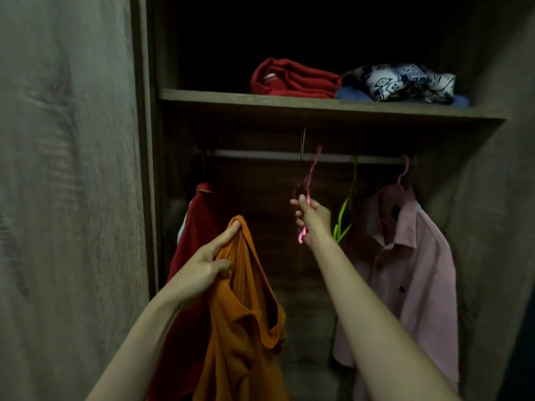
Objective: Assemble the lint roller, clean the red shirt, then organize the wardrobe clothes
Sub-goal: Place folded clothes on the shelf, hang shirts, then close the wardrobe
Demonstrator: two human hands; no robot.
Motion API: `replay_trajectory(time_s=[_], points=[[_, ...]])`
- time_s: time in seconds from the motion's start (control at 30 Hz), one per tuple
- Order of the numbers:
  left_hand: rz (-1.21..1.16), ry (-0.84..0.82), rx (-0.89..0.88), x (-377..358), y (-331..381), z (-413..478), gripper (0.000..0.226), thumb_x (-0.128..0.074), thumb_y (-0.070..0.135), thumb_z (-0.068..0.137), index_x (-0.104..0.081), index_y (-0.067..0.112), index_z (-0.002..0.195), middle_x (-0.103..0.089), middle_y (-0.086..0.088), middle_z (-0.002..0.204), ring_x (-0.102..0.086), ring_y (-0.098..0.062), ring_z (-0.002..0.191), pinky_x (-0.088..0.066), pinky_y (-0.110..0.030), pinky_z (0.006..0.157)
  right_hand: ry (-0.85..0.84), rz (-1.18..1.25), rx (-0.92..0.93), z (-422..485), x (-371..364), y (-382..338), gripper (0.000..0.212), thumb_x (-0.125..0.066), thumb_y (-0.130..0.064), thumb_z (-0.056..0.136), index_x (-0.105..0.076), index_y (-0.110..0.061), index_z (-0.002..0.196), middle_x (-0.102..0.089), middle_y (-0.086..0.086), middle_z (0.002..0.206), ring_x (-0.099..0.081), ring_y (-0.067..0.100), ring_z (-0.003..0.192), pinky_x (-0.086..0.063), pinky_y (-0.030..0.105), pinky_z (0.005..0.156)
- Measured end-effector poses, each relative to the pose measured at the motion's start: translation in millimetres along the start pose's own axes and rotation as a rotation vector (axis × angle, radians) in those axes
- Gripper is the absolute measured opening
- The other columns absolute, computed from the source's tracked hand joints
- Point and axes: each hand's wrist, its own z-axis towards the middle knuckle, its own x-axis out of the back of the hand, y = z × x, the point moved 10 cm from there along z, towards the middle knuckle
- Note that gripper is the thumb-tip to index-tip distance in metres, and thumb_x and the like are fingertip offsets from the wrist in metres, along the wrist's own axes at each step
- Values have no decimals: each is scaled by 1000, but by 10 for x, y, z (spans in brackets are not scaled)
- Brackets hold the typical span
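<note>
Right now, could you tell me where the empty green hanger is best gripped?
Probably take the green hanger at its bare neck, just under the rail, coming from the front left: its arms hang edge-on, close beside the pink shirt.

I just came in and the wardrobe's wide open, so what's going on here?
A person is sorting clothes at the wardrobe. The left hand holds up an orange shirt, while the right hand grips an empty pink hanger whose hook is up by the rail. A red shirt hangs at the left and a pink shirt at the right, a bare green hanger beside it. The shelf above holds folded clothes.
</note>
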Motion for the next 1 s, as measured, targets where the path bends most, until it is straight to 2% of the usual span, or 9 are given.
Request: replay_trajectory(time_s=[0.07, 0.17, 0.23, 0.37, 0.43, 0.5, 0.6, 0.87, 1.0], points=[[-10, -16, -5, -5, -4, 4, 81, -41, -13, 89, -29, 52, 134, -23, 16, 155, -57, -15, 113, -51, -17, 66, -22, 5, 37, -17, -38, -77, 30, -58, -18, 93, -60, 0, 118, -69, 4, 86, -48, 0, 43, -33, 12, 35], [-7, -22, 1, -4, -51, 6, 80, -41, -12, 90, -28, 50, 139, -23, 15, 156, -44, -36, 127, -51, -16, 64, -78, -2, 71, -184, -57, -131, 32, -58, -18, 93, -59, -2, 121, -68, 3, 85, -47, 0, 43, -32, 12, 35], [36, -28, -9, -25, -69, -11, 79, -42, -11, 90, -28, 50, 139, -23, 15, 156, -45, -28, 130, -50, -16, 69, -130, 3, 84, -401, -13, -92, 35, -59, -18, 93, -57, -5, 125, -69, 3, 83, -46, 0, 42, -31, 12, 34], [156, -49, -8, -117, -141, -39, 76, -41, -11, 91, -25, 41, 145, -22, 20, 151, -38, 14, 120, -44, -5, 82, -236, -26, 80, -1001, 236, 41, 34, -59, -17, 92, -57, -14, 126, -69, -1, 75, -42, 2, 42, -27, 14, 32], [218, -62, 26, -175, -238, -30, 75, -40, -12, 91, -23, 34, 149, -22, 21, 148, -30, 12, 127, -33, -4, 93, -276, -32, 63, -1318, 411, 119, 34, -59, -19, 90, -58, -17, 124, -68, 0, 74, -40, 3, 41, -25, 15, 32], [272, -77, 68, -241, -360, -29, 75, -39, -13, 90, -23, 29, 150, -23, 18, 148, -22, 5, 133, -24, -13, 105, -309, -46, 45, -1617, 608, 199, 33, -58, -19, 89, -59, -19, 122, -66, 3, 73, -37, 4, 38, -26, 15, 31], [348, -78, 128, -329, -584, -27, 76, -38, -17, 87, -22, 22, 151, -21, 11, 154, -18, 2, 136, -16, -19, 113, -346, -74, -19, -1990, 962, 348, 33, -55, -24, 89, -62, -17, 121, -63, 8, 70, -32, 4, 34, -25, 16, 31], [460, -42, 269, -582, -985, 56, 75, -34, -22, 85, -15, 8, 152, -14, -7, 160, -13, -18, 147, -16, -5, 96, -355, -110, -252, -2605, 1808, 523, 34, -53, -30, 89, -67, -16, 117, -37, 2, 55, -21, 5, 32, -13, 14, 33], [484, 11, 331, -611, -1040, 157, 79, -31, -22, 83, -13, 11, 153, -15, -9, 159, -23, -25, 144, -36, -13, 91, -366, -67, -271, -2733, 2008, 411, 36, -54, -29, 88, -66, -13, 119, -32, 1, 55, -20, 5, 34, -11, 16, 35]])
